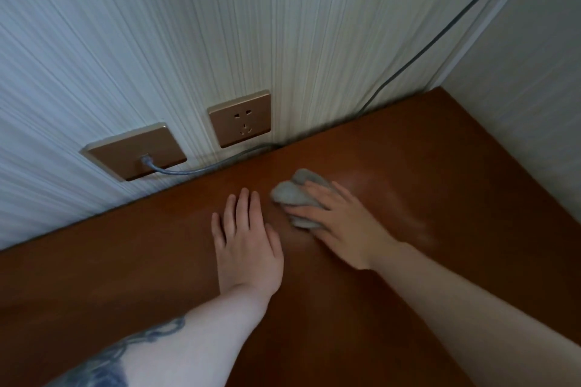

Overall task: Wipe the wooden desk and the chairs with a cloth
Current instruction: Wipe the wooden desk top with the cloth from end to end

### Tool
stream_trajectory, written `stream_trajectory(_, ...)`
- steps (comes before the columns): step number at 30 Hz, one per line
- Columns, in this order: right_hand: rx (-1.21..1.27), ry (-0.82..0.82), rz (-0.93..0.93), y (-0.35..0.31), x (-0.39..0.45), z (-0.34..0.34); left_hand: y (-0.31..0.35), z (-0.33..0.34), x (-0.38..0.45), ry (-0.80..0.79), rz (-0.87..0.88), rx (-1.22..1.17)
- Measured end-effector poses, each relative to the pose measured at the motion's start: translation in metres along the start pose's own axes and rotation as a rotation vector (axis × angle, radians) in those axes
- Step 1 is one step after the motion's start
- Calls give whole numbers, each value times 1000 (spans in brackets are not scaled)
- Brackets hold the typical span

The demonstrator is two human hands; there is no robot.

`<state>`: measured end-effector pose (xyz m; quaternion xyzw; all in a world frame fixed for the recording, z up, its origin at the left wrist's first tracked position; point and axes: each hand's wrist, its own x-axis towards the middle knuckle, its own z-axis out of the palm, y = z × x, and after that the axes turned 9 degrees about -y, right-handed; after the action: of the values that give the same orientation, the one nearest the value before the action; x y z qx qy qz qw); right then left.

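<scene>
Nearest to me, my two bare forearms reach forward over a reddish-brown wooden desk [408,173]. My left forearm carries a blue-grey tattoo [125,352] near the bottom edge of the view.

My left hand [246,245] lies flat on the desk, palm down, fingers stretched out and close together, holding nothing. Just beside it, to the right, my right hand [342,223] presses down on a crumpled grey cloth [294,195]. The fingers are spread over the cloth and curl loosely around it; the cloth bulges out past the fingertips and sits on the desk surface, roughly in the middle of the view. The two hands are near each other but not touching.

Beyond the hands, the desk meets a pale wall [157,25] with fine vertical ribbing. Two gold-coloured wall plates sit just above the desk's back edge. The left plate [133,151] has a grey cable [201,169] plugged into it, which trails right along the desk edge. The right plate is a power socket [240,119] with nothing plugged in. Farther right, a second dark cable [440,34] runs up the wall toward the top corner.
</scene>
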<state>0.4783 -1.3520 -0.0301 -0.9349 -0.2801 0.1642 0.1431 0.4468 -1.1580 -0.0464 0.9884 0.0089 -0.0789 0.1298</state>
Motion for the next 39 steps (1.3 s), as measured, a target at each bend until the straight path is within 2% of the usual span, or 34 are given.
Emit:
stream_trajectory(3, 39, 166, 293, 24, 13, -10, 1, 1, 0, -7, 0, -11)
stream_trajectory(5, 48, 282, 544, 3, 49, -9, 1, 1, 1, 7, 6, -13)
stream_trajectory(7, 101, 310, 702, -30, 77, -2, 0, 2, 0, 4, 9, -17)
stream_trajectory(9, 116, 287, 610, -61, 75, 10, -1, 2, 0, -4, 14, -43)
stream_trajectory(11, 99, 196, 335, -74, 38, 19, -3, 1, 0, -18, 20, -78)
stream_trajectory(13, 53, 68, 93, -58, -14, 23, -3, -3, -2, 6, 22, -124)
stream_trajectory(14, 14, 35, 58, -38, -39, 23, -3, -6, -4, 24, 32, -157)
stream_trajectory(16, -35, 89, 241, 12, -79, 13, 1, -12, -8, 41, 90, -198)
stream_trajectory(19, 31, 157, 728, 59, -89, -9, 29, -17, 1, 68, 196, -213)
stream_trajectory(21, 84, 217, 952, 55, -61, -14, 61, -15, 16, 56, 241, -217)
stream_trajectory(23, 171, 301, 1095, 35, -30, -12, 89, -11, 35, 37, 218, -219)
stream_trajectory(24, 192, 323, 1080, 23, -20, -7, 100, -8, 44, 22, 197, -214)
stream_trajectory(25, 180, 327, 986, 11, -16, -1, 106, -4, 52, 6, 185, -202)
stream_trajectory(28, 65, 207, 444, 1, -47, 10, 105, 8, 67, -35, 218, -126)
stream_trajectory(30, 2, 76, 244, 29, -81, 7, 100, 13, 66, -2, 238, -103)
stream_trajectory(32, -32, 53, 268, 67, -101, -4, 102, 15, 65, 35, 249, -89)
stream_trajectory(34, 7, 125, 409, 88, -93, -16, 104, 16, 65, 34, 248, -66)
stream_trajectory(39, 107, 331, 824, 79, 4, -25, 105, 19, 68, 17, 229, -40)
